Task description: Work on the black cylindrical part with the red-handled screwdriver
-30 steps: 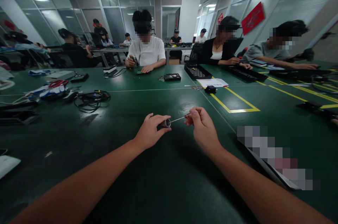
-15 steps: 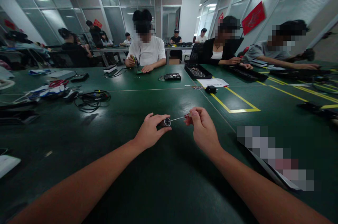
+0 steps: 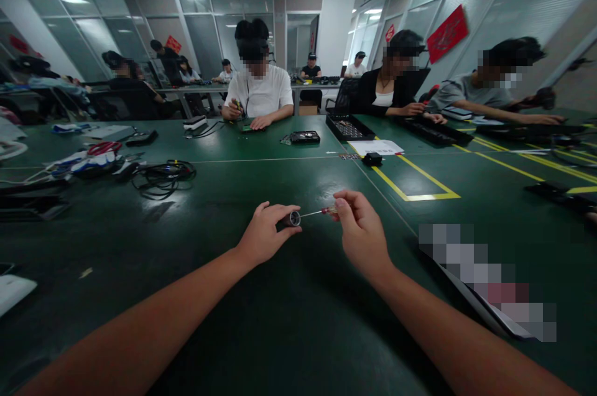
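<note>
My left hand [image 3: 265, 233] grips a small dark cylinder [image 3: 293, 219] between thumb and fingers. Its round, silver-rimmed end faces right, and the inside is too small to make out. A screwdriver [image 3: 329, 211] with a reddish see-through handle and a thin metal shaft is pinched in my right hand [image 3: 364, 231]. The shaft points left, its tip at the cylinder's rim; whether it reaches inside I cannot tell. Both hands are held over the green table [image 3: 280, 327].
Coiled black cables [image 3: 164, 178] lie at the left. Beyond my hands are a small black block [image 3: 372, 159], a white paper sheet [image 3: 377, 147] and a black parts tray [image 3: 349, 128]. A blurred-out booklet [image 3: 480, 281] rests at the right. Several people sit working across the table.
My right hand has shifted slightly, and more of the screwdriver's red handle shows. The tip, earlier over the cylinder's opening, now appears nearer its right rim. My left hand stays in place.
</note>
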Motion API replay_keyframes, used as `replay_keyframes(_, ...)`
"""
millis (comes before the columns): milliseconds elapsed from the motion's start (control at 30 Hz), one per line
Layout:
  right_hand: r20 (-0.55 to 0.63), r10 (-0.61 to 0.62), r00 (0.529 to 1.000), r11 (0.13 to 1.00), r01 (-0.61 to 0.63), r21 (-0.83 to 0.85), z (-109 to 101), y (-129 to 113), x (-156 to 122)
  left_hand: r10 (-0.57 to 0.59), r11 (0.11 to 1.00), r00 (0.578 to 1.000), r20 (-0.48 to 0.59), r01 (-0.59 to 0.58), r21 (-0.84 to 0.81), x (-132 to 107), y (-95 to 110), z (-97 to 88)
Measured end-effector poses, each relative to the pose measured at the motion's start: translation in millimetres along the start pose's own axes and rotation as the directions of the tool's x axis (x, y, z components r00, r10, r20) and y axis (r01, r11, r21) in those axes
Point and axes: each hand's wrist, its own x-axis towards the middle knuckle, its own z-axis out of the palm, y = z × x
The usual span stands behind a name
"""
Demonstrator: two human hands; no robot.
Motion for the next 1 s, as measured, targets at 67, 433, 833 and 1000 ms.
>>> replay_keyframes(67, 0.006, -0.010, 1.000, 1.000, 0.010, -0.006, 0.9, 0.8, 0.0, 0.000, 1.000, 1.000, -0.005, 0.000, -0.001, 0.0, 0.3, 0.3)
replay_keyframes(433, 0.042, -0.001, 0.999, 1.000, 0.001, -0.010, 0.7, -1.2, -2.6, -0.017, 1.000, 1.000, 0.027, 0.017, -0.006, 0.3, 1.7, -0.4)
replay_keyframes(833, 0.053, -0.014, 0.999, 0.998, 0.017, -0.062, -0.6, -2.5, 0.1, -0.032, 0.999, 0.999, 0.025, 0.032, -0.003, 1.0, 1.7, -0.3)
replay_keyframes(1000, 0.042, 0.016, 0.999, 1.000, -0.017, 0.010, 4.1, 4.7, 0.8, -0.040, 0.999, 0.999, 0.025, 0.040, 0.008, 1.5, 7.3, -2.0)
